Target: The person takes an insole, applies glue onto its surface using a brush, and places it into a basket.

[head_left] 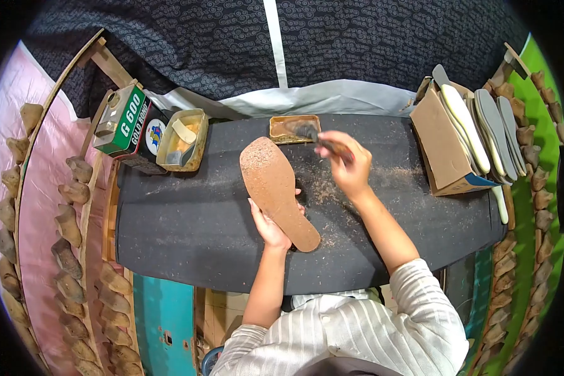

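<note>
My left hand [271,227] is closed around the narrow middle and heel of a brown shoe sole [268,178], its fingers partly hidden behind it. The sole is tilted, with its wide toe end up and to the left, and that end looks rough and speckled. In my right hand [349,164] is a brush [333,148], gripped by its brownish handle. Its dark head is blurred and lies over the right part of a small rectangular tray [277,139] with tan contents; whether it touches them I cannot tell.
Brown crumbs litter the black tabletop [188,232]. At the left stand a green glue can [128,125] and a plastic tub [197,147] holding small tools. A cardboard box [442,144] of insoles [467,128] stands right. Shoe lasts [67,225] line racks on both sides.
</note>
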{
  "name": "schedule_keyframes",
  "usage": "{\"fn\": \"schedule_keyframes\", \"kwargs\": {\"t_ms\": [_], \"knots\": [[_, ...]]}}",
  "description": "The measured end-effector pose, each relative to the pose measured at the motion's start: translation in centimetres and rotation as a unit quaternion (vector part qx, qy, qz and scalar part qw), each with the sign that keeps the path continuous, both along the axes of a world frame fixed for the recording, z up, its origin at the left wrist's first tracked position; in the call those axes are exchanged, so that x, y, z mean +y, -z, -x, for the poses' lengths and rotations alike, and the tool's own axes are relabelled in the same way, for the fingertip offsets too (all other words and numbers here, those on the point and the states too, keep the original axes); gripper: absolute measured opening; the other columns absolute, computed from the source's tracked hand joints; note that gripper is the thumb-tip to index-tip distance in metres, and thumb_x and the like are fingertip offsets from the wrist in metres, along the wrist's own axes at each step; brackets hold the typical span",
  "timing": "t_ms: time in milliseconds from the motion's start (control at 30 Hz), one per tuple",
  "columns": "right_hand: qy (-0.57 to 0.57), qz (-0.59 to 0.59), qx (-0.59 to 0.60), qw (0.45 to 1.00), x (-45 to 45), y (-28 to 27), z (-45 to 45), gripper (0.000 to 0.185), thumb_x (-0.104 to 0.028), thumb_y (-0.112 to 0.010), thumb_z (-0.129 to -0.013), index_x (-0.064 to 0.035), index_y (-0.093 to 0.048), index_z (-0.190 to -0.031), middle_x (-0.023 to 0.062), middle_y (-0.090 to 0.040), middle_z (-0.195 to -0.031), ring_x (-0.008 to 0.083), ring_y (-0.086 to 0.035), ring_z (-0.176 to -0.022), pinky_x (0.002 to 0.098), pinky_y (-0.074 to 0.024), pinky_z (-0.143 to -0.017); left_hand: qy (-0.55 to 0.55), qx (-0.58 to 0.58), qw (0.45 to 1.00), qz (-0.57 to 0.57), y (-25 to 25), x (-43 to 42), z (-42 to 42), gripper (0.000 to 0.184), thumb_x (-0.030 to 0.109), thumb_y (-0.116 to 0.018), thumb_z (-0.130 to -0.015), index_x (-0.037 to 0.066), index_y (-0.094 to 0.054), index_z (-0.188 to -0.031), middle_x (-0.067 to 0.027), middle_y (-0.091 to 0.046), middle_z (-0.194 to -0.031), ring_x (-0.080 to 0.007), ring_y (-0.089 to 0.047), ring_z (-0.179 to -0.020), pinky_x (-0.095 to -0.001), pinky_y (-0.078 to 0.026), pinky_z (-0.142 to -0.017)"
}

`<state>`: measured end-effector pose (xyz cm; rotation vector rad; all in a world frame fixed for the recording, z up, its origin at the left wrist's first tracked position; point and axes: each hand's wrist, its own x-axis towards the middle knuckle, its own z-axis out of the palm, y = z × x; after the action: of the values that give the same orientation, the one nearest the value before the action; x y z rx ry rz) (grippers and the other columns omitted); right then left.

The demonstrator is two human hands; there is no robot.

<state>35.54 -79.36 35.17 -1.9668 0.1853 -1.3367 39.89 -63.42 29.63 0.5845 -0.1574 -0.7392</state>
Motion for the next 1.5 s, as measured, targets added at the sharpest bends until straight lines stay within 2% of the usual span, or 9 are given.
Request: {"fn": "schedule_keyframes", "kwargs": {"t_ms": [300, 433, 567, 600, 733, 1033, 1167, 1200, 1500], "knots": [[-0.186, 0.131, 0.023, 0.973, 4.8, -1.2, 4.9, 0.029, -0.009, -0.071, -0.068, -0.0031, -0.061, -0.095, 0.0107, -0.063, -0.080, 0.0247, -0.062, -0.069, 0.0324, -0.0513, -0.062, -0.062, 0.043, 0.996, -0.050, -1.8, -0.6, 1.2, 0.065, 0.059, -0.016, -0.087, 0.010, -0.042, -0.121, -0.0131, -0.054, -0.108, -0.0258, -0.059, -0.073, -0.0369, -0.051, -0.061], [-0.235, 0.130, 0.037, 0.962, 5.9, -1.3, 7.4, 0.037, -0.001, -0.069, -0.054, 0.0019, -0.062, -0.091, 0.0120, -0.060, -0.072, 0.0245, -0.061, -0.062, 0.0317, -0.0483, -0.056, -0.010, -0.010, 1.000, -0.013, -0.2, 0.0, 0.4, 0.062, 0.056, -0.018, -0.088, 0.007, -0.045, -0.117, -0.0176, -0.058, -0.092, -0.0251, -0.058, -0.065, -0.0374, -0.050, -0.059], [-0.208, 0.070, 0.020, 0.975, 6.1, -1.5, 8.5, 0.038, 0.005, -0.067, -0.050, 0.0017, -0.063, -0.087, 0.0122, -0.060, -0.070, 0.0244, -0.061, -0.061, 0.0313, -0.0486, -0.054, 0.040, -0.035, 0.998, 0.033, 0.5, 0.0, 0.5, 0.062, 0.055, -0.019, -0.089, 0.007, -0.044, -0.117, -0.0159, -0.058, -0.095, -0.0262, -0.058, -0.069, -0.0387, -0.050, -0.061], [-0.185, 0.071, 0.015, 0.980, 5.9, -1.7, 8.5, 0.030, -0.005, -0.072, -0.064, -0.0007, -0.062, -0.092, 0.0109, -0.060, -0.072, 0.0229, -0.061, -0.062, 0.0301, -0.0484, -0.054, -0.006, -0.019, 1.000, 0.007, 0.6, -0.4, 0.8, 0.061, 0.054, -0.019, -0.089, 0.007, -0.044, -0.118, -0.0143, -0.057, -0.098, -0.0264, -0.059, -0.075, -0.0390, -0.050, -0.065], [-0.110, 0.089, -0.007, 0.990, 5.7, -2.4, 7.5, 0.030, -0.004, -0.071, -0.064, -0.0016, -0.063, -0.093, 0.0111, -0.062, -0.076, 0.0238, -0.062, -0.067, 0.0302, -0.0502, -0.058, 0.008, -0.011, 1.000, 0.020, -0.4, -0.2, 1.8, 0.056, 0.050, -0.020, -0.091, 0.007, -0.044, -0.118, -0.0092, -0.056, -0.104, -0.0266, -0.058, -0.088, -0.0396, -0.049, -0.075], [-0.229, 0.156, 0.025, 0.960, 6.7, -0.9, 8.2, 0.020, -0.007, -0.068, -0.065, 0.0008, -0.065, -0.083, 0.0092, -0.059, -0.068, 0.0221, -0.060, -0.060, 0.0309, -0.0491, -0.055, 0.069, 0.014, 0.997, -0.012, 0.2, 0.0, 0.6, 0.066, 0.058, -0.018, -0.087, 0.004, -0.044, -0.118, -0.0202, -0.059, -0.091, -0.0251, -0.059, -0.066, -0.0349, -0.050, -0.058], [-0.159, 0.120, -0.008, 0.980, 5.2, -2.6, 7.8, 0.030, -0.003, -0.068, -0.060, -0.0020, -0.065, -0.090, 0.0098, -0.065, -0.080, 0.0245, -0.063, -0.068, 0.0308, -0.0522, -0.061, -0.044, 0.075, 0.995, -0.041, -0.3, -1.1, 1.6, 0.063, 0.056, -0.019, -0.088, 0.007, -0.044, -0.118, -0.0149, -0.058, -0.099, -0.0246, -0.059, -0.073, -0.0374, -0.050, -0.063], [-0.118, 0.131, -0.010, 0.984, 4.8, -3.3, 7.6, 0.028, 0.000, -0.070, -0.061, -0.0002, -0.064, -0.088, 0.0106, -0.064, -0.076, 0.0243, -0.063, -0.066, 0.0311, -0.0520, -0.060, 0.043, -0.014, 0.999, 0.029, -0.2, -0.1, 1.7, 0.056, 0.051, -0.023, -0.090, 0.009, -0.043, -0.121, -0.0107, -0.056, -0.106, -0.0250, -0.058, -0.087, -0.0367, -0.049, -0.077], [-0.191, 0.133, 0.016, 0.972, 5.8, -1.2, 9.1, 0.024, -0.003, -0.066, -0.063, 0.0006, -0.063, -0.087, 0.0099, -0.060, -0.071, 0.0232, -0.060, -0.061, 0.0314, -0.0483, -0.054, 0.016, -0.004, 0.999, -0.033, 1.1, -0.2, 0.9, 0.063, 0.056, -0.022, -0.087, 0.005, -0.044, -0.118, -0.0197, -0.057, -0.096, -0.0290, -0.059, -0.070, -0.0384, -0.051, -0.059]]}}
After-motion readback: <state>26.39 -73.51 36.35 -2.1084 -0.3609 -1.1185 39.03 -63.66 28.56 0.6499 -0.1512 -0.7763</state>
